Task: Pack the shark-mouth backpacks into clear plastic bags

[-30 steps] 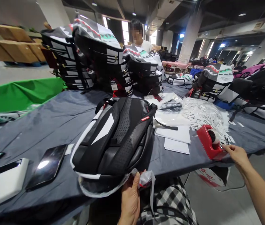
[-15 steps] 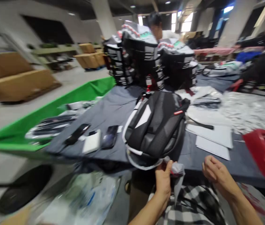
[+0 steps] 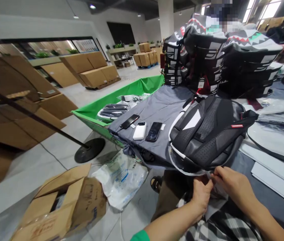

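A black backpack (image 3: 209,132) with white edging lies straps-up at the table's near edge. Clear plastic bag film (image 3: 218,199) shows around its lower end and hangs off toward my lap. My left hand (image 3: 200,194) pinches that film just below the backpack. Close beside it, my right hand (image 3: 233,182) is closed on the film as well, its fingertips almost meeting the left ones. The exact grip of the right fingers is partly hidden.
Two phones (image 3: 154,131) (image 3: 130,121) and a white power bank (image 3: 139,131) lie left of the backpack. Stacked backpacks (image 3: 203,55) stand behind, near a person. White sheets (image 3: 275,180) lie right. A green-lined bin (image 3: 89,115), open carton (image 3: 81,201) and pole stand (image 3: 90,150) are left.
The view has swung left, so the backpack sits farther right in the picture. My right hand, apart before, has come to the plastic beside my left hand, which still holds it.
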The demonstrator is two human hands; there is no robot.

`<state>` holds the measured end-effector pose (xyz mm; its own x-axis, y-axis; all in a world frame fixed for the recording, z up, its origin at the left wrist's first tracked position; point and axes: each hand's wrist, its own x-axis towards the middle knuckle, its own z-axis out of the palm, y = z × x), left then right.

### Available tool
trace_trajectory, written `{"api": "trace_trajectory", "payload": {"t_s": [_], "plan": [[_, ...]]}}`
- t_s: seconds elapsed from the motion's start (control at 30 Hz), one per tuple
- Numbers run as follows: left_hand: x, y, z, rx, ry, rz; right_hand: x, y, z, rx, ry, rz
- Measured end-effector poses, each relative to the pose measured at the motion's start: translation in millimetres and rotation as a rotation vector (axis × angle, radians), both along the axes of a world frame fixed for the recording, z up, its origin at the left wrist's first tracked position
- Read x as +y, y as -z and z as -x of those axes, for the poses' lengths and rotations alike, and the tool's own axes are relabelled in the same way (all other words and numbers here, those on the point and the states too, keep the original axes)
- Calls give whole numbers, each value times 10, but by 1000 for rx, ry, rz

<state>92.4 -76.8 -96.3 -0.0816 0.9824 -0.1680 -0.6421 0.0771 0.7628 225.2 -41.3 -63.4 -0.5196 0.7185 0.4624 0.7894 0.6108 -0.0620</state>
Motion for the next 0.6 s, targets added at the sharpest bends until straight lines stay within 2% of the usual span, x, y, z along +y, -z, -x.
{"api": "trace_trajectory", "payload": {"t_s": [0.13,0.23,0.33,0.43,0.6], "plan": [[-51,52,28,-98,79,-80,-48,-41,57,-15,36,-37],[-64,122,9,-135,13,-2,-73,-49,33,17,63,14],[-41,209,-27,-111,-52,114,-69,7,-64,159,83,260],[-19,270,-46,-114,-43,131,-23,114,-133,353,62,523],[-24,247,-44,-72,-74,195,61,301,-70,501,38,700]]}}
